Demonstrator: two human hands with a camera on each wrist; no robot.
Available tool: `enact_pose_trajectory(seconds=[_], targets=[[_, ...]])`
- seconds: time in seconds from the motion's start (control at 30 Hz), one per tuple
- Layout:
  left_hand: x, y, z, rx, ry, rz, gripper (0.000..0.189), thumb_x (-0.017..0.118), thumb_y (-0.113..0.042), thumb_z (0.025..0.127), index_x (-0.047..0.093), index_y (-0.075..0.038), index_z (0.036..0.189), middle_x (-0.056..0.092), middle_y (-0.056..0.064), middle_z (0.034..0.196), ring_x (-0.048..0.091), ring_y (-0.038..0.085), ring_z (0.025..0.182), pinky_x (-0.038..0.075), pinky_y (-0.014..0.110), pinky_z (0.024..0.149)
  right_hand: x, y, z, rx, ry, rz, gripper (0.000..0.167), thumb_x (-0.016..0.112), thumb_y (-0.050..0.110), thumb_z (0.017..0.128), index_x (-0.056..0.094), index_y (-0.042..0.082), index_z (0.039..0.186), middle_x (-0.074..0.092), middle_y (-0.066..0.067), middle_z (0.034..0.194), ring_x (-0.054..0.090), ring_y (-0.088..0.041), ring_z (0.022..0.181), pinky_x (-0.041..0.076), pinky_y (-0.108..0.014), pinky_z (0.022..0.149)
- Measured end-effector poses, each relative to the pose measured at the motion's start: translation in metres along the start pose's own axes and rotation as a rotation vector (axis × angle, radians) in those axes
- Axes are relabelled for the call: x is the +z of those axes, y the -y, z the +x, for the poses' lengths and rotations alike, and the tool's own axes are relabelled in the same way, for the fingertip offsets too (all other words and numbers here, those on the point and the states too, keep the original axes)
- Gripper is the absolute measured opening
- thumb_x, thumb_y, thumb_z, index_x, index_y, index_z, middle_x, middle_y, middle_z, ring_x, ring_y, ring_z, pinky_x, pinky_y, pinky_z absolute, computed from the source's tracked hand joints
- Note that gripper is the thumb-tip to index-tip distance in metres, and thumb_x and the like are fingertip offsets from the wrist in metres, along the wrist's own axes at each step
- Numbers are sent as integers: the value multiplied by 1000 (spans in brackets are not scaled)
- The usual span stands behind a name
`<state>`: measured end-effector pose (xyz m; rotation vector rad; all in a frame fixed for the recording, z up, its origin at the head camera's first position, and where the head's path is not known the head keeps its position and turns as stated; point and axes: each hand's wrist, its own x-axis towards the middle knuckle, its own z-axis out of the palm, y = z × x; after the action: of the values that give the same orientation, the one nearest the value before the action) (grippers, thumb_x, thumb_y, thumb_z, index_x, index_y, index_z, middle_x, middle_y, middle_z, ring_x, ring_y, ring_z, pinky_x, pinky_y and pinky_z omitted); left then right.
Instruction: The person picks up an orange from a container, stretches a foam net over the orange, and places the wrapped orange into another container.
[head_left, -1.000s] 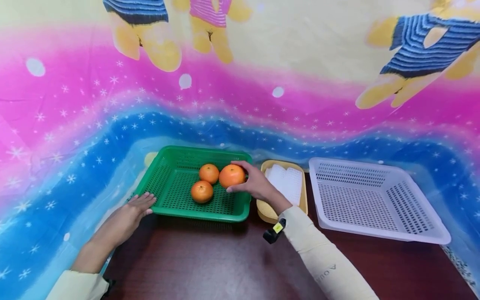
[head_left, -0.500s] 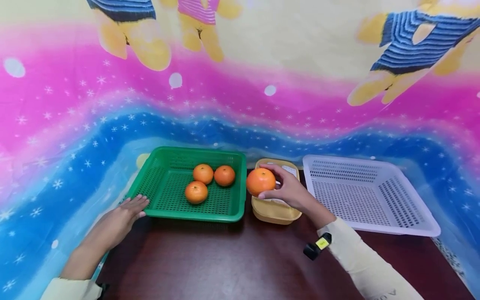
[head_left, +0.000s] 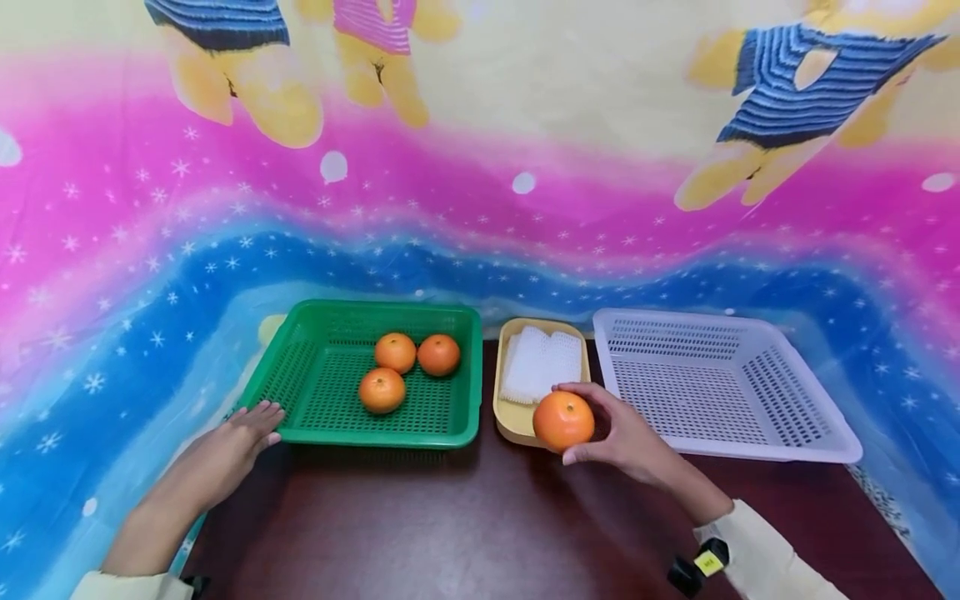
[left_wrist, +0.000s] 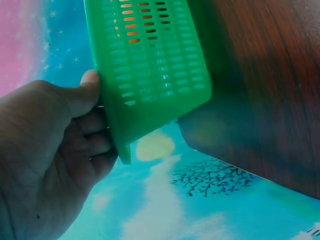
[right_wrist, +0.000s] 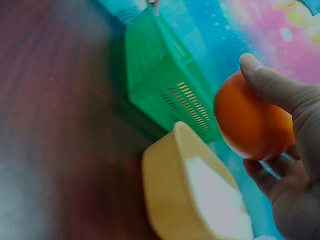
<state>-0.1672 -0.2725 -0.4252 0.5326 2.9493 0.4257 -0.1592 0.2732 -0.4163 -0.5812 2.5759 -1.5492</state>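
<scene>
My right hand (head_left: 626, 437) holds an orange (head_left: 564, 422) between thumb and fingers, over the front end of the yellow tub (head_left: 517, 427). In the right wrist view, the thumb lies across the top of this orange (right_wrist: 252, 117) and the fingers support it from below. White foam net sleeves (head_left: 542, 362) lie in the tub. My left hand (head_left: 221, 458) rests at the front left corner of the green basket (head_left: 375, 437), its fingers extended. The left wrist view shows its thumb and fingertips against the basket's rim (left_wrist: 107, 115). Inside the basket sit three more oranges (head_left: 382, 390).
To the right of the tub stands a pale lilac basket (head_left: 750, 450) with slotted walls. All containers stand along the back of a dark brown wooden table (head_left: 420, 517). A printed cloth (head_left: 480, 208) hangs behind them and drapes around the table's sides.
My right hand has lifted the orange out of the green basket and carried it right and toward me, past the yellow tub. The left hand has stayed at the basket's corner.
</scene>
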Motion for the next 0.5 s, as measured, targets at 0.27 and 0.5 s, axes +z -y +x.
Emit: enact_pose_trajectory(seconds=[0.27,0.5], targets=[[-1,-1,3,-22,41,-45,62,55,-37,105,45,5,150,36,33,158,28,61,143,27,77,112,22,-23,-38,1,-41,-1,84,95,20,71,52,19,143,58,-9,142,63,-6,116,53,-18,97],[2,-9,5,1,10,-10,66,55,-41,105,45,4,151,39,31,157,33,54,146,29,72,114,41,-47,-61,-46,-101,-38,84,97,12,66,54,8,139,58,-8,133,61,-2,114,51,-13,97]])
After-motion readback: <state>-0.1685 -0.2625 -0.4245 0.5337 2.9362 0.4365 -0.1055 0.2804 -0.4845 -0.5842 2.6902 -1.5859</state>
